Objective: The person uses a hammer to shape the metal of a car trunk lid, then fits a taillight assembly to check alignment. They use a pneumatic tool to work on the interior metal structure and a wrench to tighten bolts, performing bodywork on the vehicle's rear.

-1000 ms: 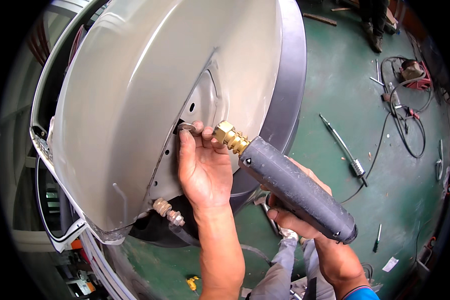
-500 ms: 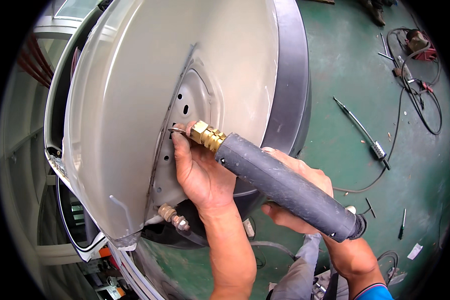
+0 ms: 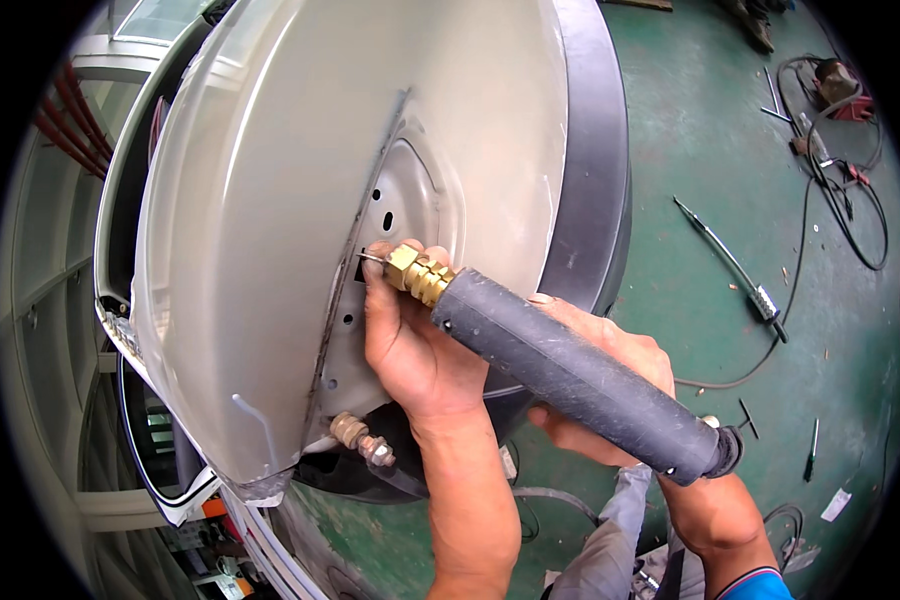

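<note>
My right hand (image 3: 622, 350) is wrapped around the thick black handle of a welding-gun-like tool (image 3: 580, 380), which slants across the view. Brass hex fittings (image 3: 422, 277) form its front end, pointing up and left. Beside those fittings, my left hand (image 3: 425, 350) is closed, its thumb and fingertips pinching a thin metal piece (image 3: 372, 258), seen nearly edge-on, at the tip. That piece is close to the car's lamp recess (image 3: 400, 185), where several dark holes show. Whether it touches the metal I cannot tell. A beige body panel (image 3: 280, 200) borders the recess.
Brass and steel threaded fittings (image 3: 362, 438) stick out at the recess's lower end. A dark bumper (image 3: 595, 150) curves along the right. On the green floor (image 3: 690, 120) lie a slide-hammer rod (image 3: 727, 262), coiled cables (image 3: 850, 200), a T-handled tool (image 3: 748, 418) and a screwdriver (image 3: 812, 450).
The whole scene has shifted slightly right in view. The thin piece at the tip, which showed a rounder outline before, now appears more edge-on. Both hands keep their hold.
</note>
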The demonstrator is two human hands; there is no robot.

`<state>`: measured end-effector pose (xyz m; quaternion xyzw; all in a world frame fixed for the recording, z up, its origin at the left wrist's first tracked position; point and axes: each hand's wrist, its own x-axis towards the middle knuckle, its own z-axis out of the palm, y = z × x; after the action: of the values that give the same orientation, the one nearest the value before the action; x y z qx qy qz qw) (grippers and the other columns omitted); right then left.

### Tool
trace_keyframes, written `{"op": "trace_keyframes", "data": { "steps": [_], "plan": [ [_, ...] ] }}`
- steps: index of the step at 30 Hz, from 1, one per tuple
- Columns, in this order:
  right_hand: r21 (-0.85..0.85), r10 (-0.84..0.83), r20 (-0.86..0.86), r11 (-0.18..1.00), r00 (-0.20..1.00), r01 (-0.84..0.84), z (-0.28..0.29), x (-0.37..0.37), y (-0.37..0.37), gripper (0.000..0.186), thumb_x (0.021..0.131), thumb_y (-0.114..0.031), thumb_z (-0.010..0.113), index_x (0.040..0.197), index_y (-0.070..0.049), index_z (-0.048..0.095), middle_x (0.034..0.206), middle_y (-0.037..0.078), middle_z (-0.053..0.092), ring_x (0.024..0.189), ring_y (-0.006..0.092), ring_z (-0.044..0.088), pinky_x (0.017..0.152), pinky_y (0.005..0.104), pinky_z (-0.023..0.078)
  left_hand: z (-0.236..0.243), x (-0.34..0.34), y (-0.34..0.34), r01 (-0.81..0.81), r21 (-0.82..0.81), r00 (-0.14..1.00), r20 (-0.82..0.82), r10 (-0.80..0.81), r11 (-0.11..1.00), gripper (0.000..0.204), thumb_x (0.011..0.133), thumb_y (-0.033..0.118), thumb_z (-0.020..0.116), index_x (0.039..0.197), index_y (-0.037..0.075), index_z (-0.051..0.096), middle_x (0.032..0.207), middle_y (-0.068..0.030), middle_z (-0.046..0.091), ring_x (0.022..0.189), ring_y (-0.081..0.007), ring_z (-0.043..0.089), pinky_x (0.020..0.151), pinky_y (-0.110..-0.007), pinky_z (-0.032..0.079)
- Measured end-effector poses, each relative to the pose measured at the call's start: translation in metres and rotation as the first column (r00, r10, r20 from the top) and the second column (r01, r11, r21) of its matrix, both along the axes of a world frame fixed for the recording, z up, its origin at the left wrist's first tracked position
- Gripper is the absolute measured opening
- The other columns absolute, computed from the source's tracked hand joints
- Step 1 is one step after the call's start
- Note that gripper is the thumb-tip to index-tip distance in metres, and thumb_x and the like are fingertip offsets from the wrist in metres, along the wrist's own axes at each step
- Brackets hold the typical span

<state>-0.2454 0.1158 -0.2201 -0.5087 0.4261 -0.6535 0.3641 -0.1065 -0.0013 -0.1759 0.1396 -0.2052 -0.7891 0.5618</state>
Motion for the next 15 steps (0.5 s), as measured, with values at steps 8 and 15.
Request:
{"op": "trace_keyframes", "data": {
  "steps": [8, 15],
  "plan": [
    [-0.101, -0.028, -0.087, 0.995, 0.996, 0.019, 0.0039, -0.0042, -0.0042, 0.078, 0.067, -0.001, 0.079, 0.140, 0.003, 0.051, 0.125, 0.020, 0.066, 0.108, 0.0289, 0.070, 0.092, 0.0335, 0.054, 0.0058, -0.0008, 0.0006, -0.117, -0.080, 0.986, 0.113, 0.125, 0.990, 0.023, 0.104, 0.029, 0.052, 0.111, 0.011, 0.064, 0.104, -0.0075, 0.064, 0.092, -0.0210, 0.062, 0.074, -0.038, 0.056],
    [-0.098, -0.058, -0.096, 0.994, 0.994, 0.048, 0.0062, -0.0014, -0.0046, 0.077, 0.066, 0.000, 0.077, 0.139, 0.001, 0.053, 0.124, 0.020, 0.066, 0.106, 0.0284, 0.071, 0.091, 0.0330, 0.054, 0.0038, -0.0003, -0.0030, -0.070, -0.109, 0.993, 0.088, 0.079, 0.992, 0.021, 0.103, 0.028, 0.054, 0.110, 0.010, 0.063, 0.106, -0.0077, 0.062, 0.092, -0.0197, 0.060, 0.075, -0.036, 0.055]
  ]
}}
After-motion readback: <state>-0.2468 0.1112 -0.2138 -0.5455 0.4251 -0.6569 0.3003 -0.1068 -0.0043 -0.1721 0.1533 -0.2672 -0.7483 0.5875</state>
